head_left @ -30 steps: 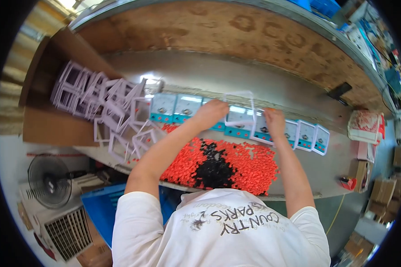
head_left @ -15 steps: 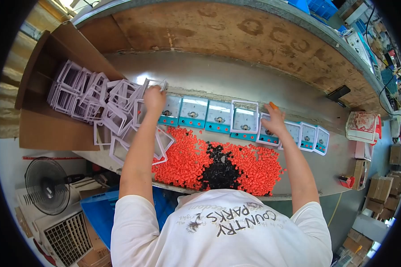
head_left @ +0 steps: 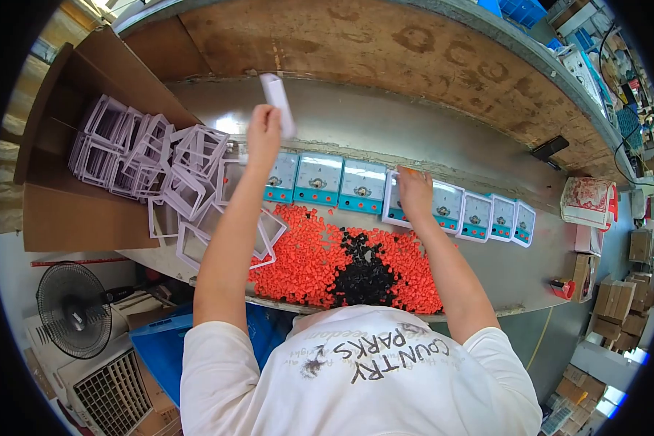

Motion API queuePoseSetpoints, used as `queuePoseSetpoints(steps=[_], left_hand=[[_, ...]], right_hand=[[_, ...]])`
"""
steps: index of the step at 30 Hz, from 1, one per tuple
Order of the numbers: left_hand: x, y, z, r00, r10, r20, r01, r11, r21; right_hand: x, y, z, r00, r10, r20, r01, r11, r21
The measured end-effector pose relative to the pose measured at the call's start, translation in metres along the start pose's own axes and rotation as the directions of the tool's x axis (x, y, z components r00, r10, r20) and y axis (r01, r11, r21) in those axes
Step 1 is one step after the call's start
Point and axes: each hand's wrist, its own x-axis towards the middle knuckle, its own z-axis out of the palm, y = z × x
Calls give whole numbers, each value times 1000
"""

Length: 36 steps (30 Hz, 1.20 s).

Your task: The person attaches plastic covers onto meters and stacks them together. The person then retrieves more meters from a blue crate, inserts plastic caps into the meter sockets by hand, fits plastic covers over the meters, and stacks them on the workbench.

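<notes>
My left hand (head_left: 264, 134) is closed on a white plastic frame (head_left: 277, 102), held up on edge above the back of the table and blurred by motion. My right hand (head_left: 416, 195) has its fingers bent over the top edge of another white frame (head_left: 389, 207), which sits around a teal-and-white meter panel; the hand hides part of both. To the left, unframed meter panels (head_left: 318, 179) stand in a row. Right of that hand, several panels wear white frames (head_left: 475, 216). Orange wrapping shows on a right finger.
A cardboard box (head_left: 87, 218) on its side spills a heap of white frames (head_left: 123, 149) at the left. Small red plastic pieces (head_left: 291, 254) and a black pile (head_left: 362, 280) cover the near table. A black object (head_left: 551, 149) lies at the back right.
My left hand has lifted a white frame up and away from the heap. My right hand has shifted left, and the frame that lay loosely over a panel now sits around it.
</notes>
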Motion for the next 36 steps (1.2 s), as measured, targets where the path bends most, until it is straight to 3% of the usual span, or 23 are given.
queuePoseSetpoints(steps=[1,3,5,7,8,10,11,12,13,14,15,16,17,20,22,24,27,28,33,34,36], left_hand=[[-15,16,9,980,-181,86,200,920,-338],[-47,29,26,851,-437,293,516,585,-626],[-77,31,42,674,-576,462,712,342,-613],[-101,0,57,618,-520,590,784,352,-511],[-110,-5,65,607,-549,574,790,341,-510],[-120,-8,72,605,-591,534,792,384,-474],[-124,-10,73,606,-606,516,794,430,-429],[-126,-6,75,611,-617,495,791,455,-408],[-125,-3,72,639,-602,478,764,568,-306],[-125,0,69,662,-584,469,722,665,-191],[-127,-4,68,803,-475,361,516,856,-23],[-128,3,55,895,-319,310,317,947,60],[-130,8,36,951,-144,275,104,983,154],[-137,14,-33,939,-32,342,-109,915,387],[-143,12,-79,948,-27,316,-135,867,480],[-156,1,-116,965,13,261,-192,714,673],[-168,-11,-141,981,-20,190,-140,603,785],[-169,-16,-141,981,-20,191,-140,607,783],[-152,-40,-148,937,-309,161,59,596,801],[-149,-41,-152,940,-303,159,58,599,799],[-140,-40,-161,967,-141,213,-47,721,692]], right_hand=[[-4,5,2,998,8,-55,-4,997,82],[-3,8,-1,1000,29,12,-30,982,187],[1,10,0,995,46,87,-64,973,222],[5,13,6,993,40,110,-58,984,170],[9,10,2,985,58,160,-84,983,164],[18,0,3,995,85,60,-99,951,293],[23,-11,7,998,48,-41,-29,927,374],[29,-33,4,992,-11,-123,63,905,421],[36,-58,1,976,-61,-209,153,875,460],[39,-75,4,972,-109,-208,180,915,362],[39,-79,9,972,-114,-204,184,911,368],[39,-81,16,987,-107,-117,134,959,250],[41,-84,23,995,-91,-32,94,988,124],[41,-80,25,995,-77,-55,80,996,42],[41,-83,23,999,-44,-25,45,999,22],[37,-85,24,1000,-25,-12,26,1000,16],[33,-87,29,999,43,32,-44,999,28],[31,-86,31,993,95,66,-98,994,44],[36,-89,20,956,117,268,-119,993,-8],[37,-90,19,948,133,289,-133,991,-19],[40,-94,17,942,143,303,-142,989,-25]])
